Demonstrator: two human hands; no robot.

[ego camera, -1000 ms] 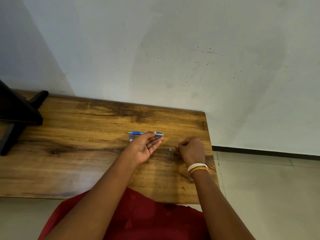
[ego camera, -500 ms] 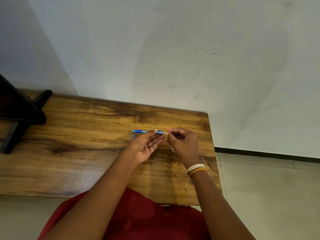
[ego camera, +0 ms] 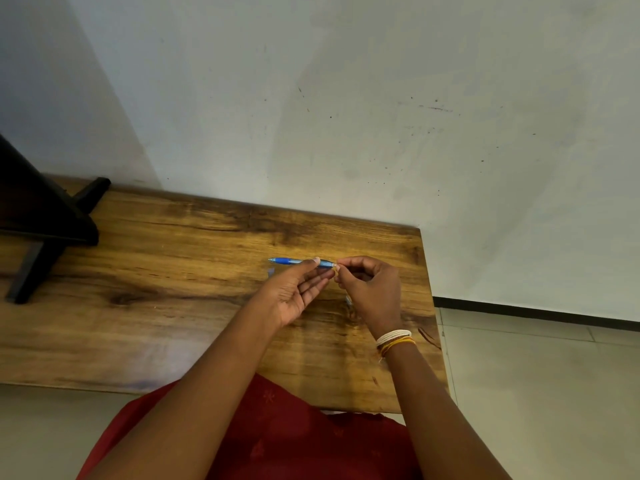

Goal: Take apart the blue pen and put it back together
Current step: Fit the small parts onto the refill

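Note:
The blue pen (ego camera: 294, 261) lies level above the wooden table (ego camera: 173, 271), tip pointing left. My left hand (ego camera: 294, 292), palm up, holds its barrel between thumb and fingers. At the pen's right end, my right hand (ego camera: 370, 289) pinches a small part with thumb and forefinger; that part is too small to name. A small clear piece (ego camera: 271, 271) lies on the table just below the pen's tip. Another small bluish piece (ego camera: 348, 300) shows on the table at the edge of my right hand, partly hidden.
A black stand (ego camera: 38, 216) with angled legs sits at the table's far left. The table's back edge meets a grey wall (ego camera: 346, 98). Its right edge (ego camera: 433, 306) drops to a tiled floor (ego camera: 536, 393). My red garment (ego camera: 277, 427) is at the near edge.
My right hand rose from the table near the small bluish piece and came to the pen's right end, pinching there. My left hand has kept the pen nearly still.

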